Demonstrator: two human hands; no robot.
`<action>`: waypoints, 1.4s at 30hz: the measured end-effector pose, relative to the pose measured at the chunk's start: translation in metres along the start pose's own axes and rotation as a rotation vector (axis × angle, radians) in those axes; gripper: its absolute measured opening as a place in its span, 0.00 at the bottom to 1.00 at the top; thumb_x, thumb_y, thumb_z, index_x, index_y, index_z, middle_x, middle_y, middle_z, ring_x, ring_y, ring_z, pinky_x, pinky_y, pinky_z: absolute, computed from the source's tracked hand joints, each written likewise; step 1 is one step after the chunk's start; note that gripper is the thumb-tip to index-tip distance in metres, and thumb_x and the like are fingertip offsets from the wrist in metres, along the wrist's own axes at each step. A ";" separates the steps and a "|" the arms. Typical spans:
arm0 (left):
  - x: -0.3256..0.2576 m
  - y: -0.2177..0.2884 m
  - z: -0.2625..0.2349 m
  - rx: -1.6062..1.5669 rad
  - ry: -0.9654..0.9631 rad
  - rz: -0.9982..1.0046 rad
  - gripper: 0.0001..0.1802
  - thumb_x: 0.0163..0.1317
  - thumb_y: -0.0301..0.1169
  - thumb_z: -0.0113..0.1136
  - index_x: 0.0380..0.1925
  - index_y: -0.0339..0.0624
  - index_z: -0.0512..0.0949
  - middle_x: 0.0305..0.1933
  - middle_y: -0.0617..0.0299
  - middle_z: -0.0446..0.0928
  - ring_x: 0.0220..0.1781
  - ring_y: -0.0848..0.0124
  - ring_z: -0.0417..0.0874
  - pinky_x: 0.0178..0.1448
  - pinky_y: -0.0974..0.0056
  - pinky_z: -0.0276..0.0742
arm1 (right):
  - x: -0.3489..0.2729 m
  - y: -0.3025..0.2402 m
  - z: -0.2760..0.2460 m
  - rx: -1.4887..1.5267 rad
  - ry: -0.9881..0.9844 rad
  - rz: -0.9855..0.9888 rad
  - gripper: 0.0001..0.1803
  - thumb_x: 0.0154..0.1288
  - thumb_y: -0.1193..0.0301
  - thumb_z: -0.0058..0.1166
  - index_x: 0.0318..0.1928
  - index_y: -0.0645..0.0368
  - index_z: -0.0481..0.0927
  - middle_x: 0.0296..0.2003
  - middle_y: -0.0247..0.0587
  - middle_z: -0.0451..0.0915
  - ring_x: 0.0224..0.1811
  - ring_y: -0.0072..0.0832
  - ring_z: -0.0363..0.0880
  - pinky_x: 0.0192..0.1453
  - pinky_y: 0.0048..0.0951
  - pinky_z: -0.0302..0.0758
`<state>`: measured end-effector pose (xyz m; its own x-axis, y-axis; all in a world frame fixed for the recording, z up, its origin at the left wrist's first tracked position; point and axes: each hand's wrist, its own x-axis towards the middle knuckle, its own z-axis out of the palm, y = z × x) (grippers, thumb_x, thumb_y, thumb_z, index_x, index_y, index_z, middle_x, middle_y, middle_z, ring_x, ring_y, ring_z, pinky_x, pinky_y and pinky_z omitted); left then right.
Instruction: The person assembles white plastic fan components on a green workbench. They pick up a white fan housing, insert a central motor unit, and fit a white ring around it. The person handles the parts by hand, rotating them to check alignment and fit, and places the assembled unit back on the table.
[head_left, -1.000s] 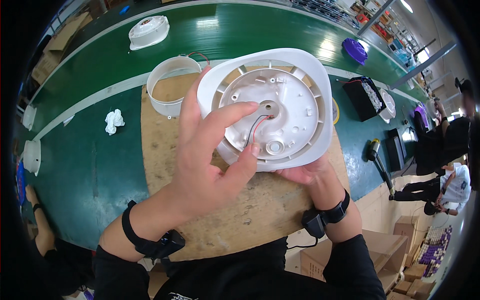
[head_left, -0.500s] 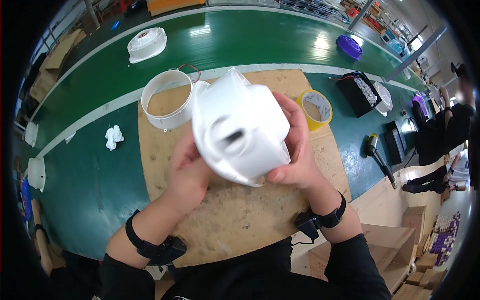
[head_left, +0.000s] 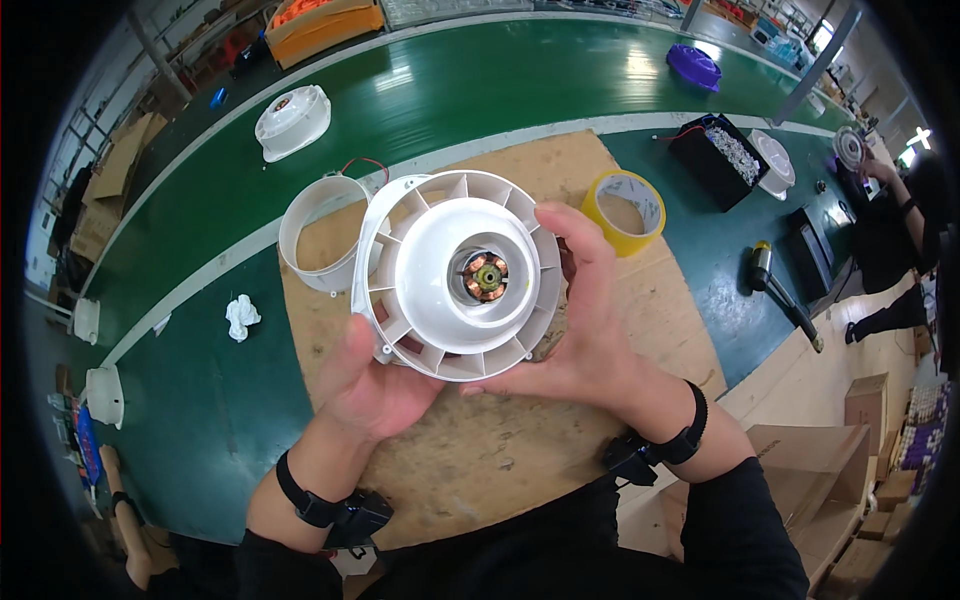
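Between my hands is a white plastic fan housing (head_left: 425,265), its round finned side facing up. A copper-wound motor stator (head_left: 485,277) shows in the middle of its hub. My right hand (head_left: 580,325) grips the housing's right side, thumb along the lower rim and fingers at the upper right. Below its lower left edge, my left hand (head_left: 375,385) supports it, with the thumb up beside the rim and the other fingers partly hidden beneath. Just behind the housing to the left, a white plastic ring (head_left: 322,277) with a red wire stands on the brown board (head_left: 480,470).
A roll of yellow tape (head_left: 648,240) lies at the board's right edge. Further right are a black box of small parts (head_left: 715,180) and a power screwdriver (head_left: 775,285). Crumpled white tissue (head_left: 241,316) lies left. Another white housing (head_left: 292,122) and a purple one (head_left: 694,68) sit on the green belt (head_left: 480,90).
The white housing has been turned over: its closed smooth side faced me, and now its finned side with the motor stator does. Both hands have shifted their hold on it.
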<state>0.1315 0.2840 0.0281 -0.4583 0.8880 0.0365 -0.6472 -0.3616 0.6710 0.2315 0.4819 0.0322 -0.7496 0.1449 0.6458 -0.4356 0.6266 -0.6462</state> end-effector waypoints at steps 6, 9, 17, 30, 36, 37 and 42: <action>-0.002 0.008 0.002 0.016 0.069 -0.023 0.53 0.52 0.51 0.72 0.74 0.43 0.58 0.73 0.50 0.63 0.74 0.53 0.65 0.78 0.42 0.60 | 0.001 -0.004 0.000 0.027 0.020 -0.023 0.66 0.36 0.52 0.83 0.70 0.62 0.54 0.64 0.56 0.61 0.69 0.53 0.60 0.72 0.50 0.61; -0.003 0.008 -0.004 -0.062 0.058 -0.011 0.52 0.49 0.43 0.73 0.73 0.41 0.59 0.71 0.50 0.66 0.73 0.53 0.68 0.78 0.44 0.60 | 0.000 -0.004 0.001 0.074 0.012 0.005 0.65 0.36 0.52 0.83 0.70 0.61 0.55 0.64 0.56 0.60 0.70 0.53 0.60 0.72 0.50 0.61; 0.000 0.008 -0.003 -0.098 -0.055 0.012 0.48 0.48 0.30 0.67 0.71 0.36 0.60 0.69 0.48 0.68 0.72 0.54 0.69 0.77 0.48 0.62 | 0.001 -0.006 0.000 0.086 -0.001 -0.019 0.62 0.37 0.57 0.83 0.70 0.59 0.56 0.65 0.55 0.60 0.71 0.52 0.58 0.72 0.48 0.61; -0.004 0.009 -0.002 -0.096 -0.018 -0.013 0.48 0.50 0.29 0.66 0.73 0.37 0.56 0.72 0.49 0.65 0.74 0.55 0.67 0.78 0.48 0.59 | 0.001 -0.004 0.002 0.121 -0.010 -0.017 0.61 0.38 0.57 0.83 0.69 0.59 0.56 0.65 0.55 0.59 0.72 0.52 0.56 0.73 0.48 0.61; -0.004 0.007 -0.005 -0.087 -0.030 -0.020 0.46 0.54 0.30 0.64 0.73 0.37 0.56 0.72 0.50 0.65 0.73 0.56 0.67 0.77 0.48 0.61 | 0.001 -0.001 0.002 0.135 -0.033 0.012 0.64 0.37 0.58 0.83 0.70 0.61 0.53 0.65 0.56 0.59 0.72 0.51 0.56 0.73 0.47 0.61; -0.003 0.006 -0.004 -0.083 -0.032 -0.018 0.46 0.55 0.31 0.64 0.73 0.37 0.55 0.72 0.50 0.65 0.73 0.56 0.68 0.77 0.48 0.61 | 0.000 0.000 0.002 0.148 -0.044 0.040 0.64 0.38 0.58 0.83 0.70 0.61 0.52 0.65 0.55 0.59 0.72 0.51 0.57 0.73 0.46 0.61; 0.003 0.006 -0.005 -0.096 -0.045 -0.042 0.41 0.64 0.35 0.59 0.74 0.37 0.54 0.72 0.50 0.65 0.73 0.57 0.68 0.76 0.49 0.64 | -0.001 0.000 0.000 0.236 -0.116 0.191 0.66 0.39 0.59 0.83 0.71 0.63 0.48 0.65 0.54 0.59 0.70 0.45 0.62 0.72 0.44 0.63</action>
<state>0.1233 0.2831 0.0284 -0.4031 0.9140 0.0450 -0.7217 -0.3477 0.5986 0.2322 0.4815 0.0318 -0.8749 0.1460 0.4618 -0.3750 0.3992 -0.8367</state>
